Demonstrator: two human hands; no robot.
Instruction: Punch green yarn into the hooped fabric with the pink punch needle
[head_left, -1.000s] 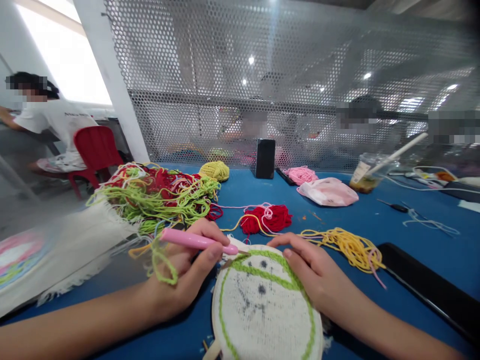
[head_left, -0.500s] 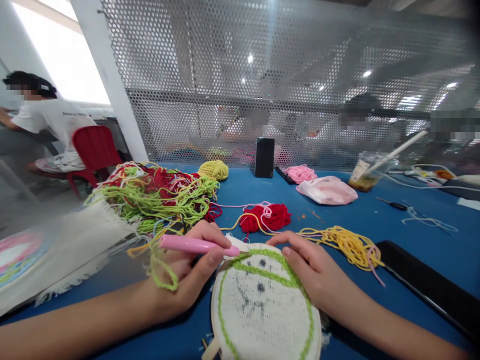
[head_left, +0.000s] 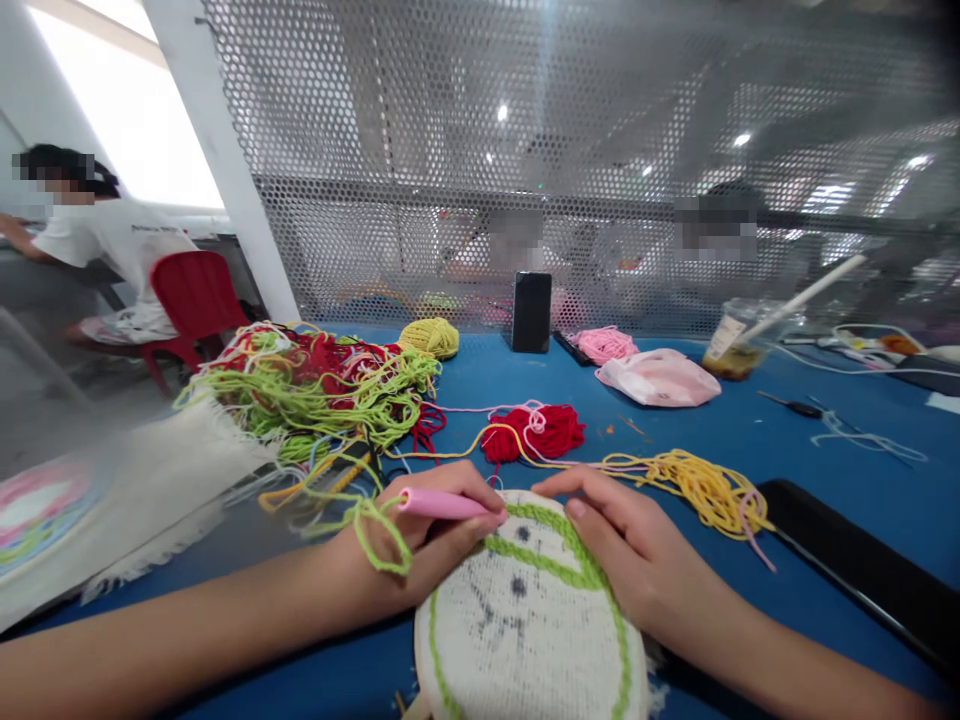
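Note:
My left hand [head_left: 442, 555] pinches a pink punch needle [head_left: 436, 503], its tip hidden behind the fingertips at the upper left of a hooped cloth. Green yarn [head_left: 386, 550] trails in a loop from the tool's back end. On the cream cloth [head_left: 555, 640], stretched in a round hoop [head_left: 421, 655], are green stitched lines and a dark drawn face. My right hand [head_left: 637, 550] grips the hoop's upper right rim, thumb on top of the cloth and the other fingers along and behind the edge.
A tangled yarn heap [head_left: 322, 390] lies at left, beside fringed cloth [head_left: 187, 480]. Red yarn [head_left: 555, 432], yellow yarn [head_left: 694, 490] and a black phone-like slab [head_left: 847, 570] surround the hoop. Farther back are an upright phone [head_left: 532, 312], plastic bag [head_left: 660, 377] and drink cup [head_left: 731, 345].
My left hand has moved right and slightly inward over the cloth with the punch needle, whose metal tip is now covered. The yarn loop shifted along. My right hand stays on the rim.

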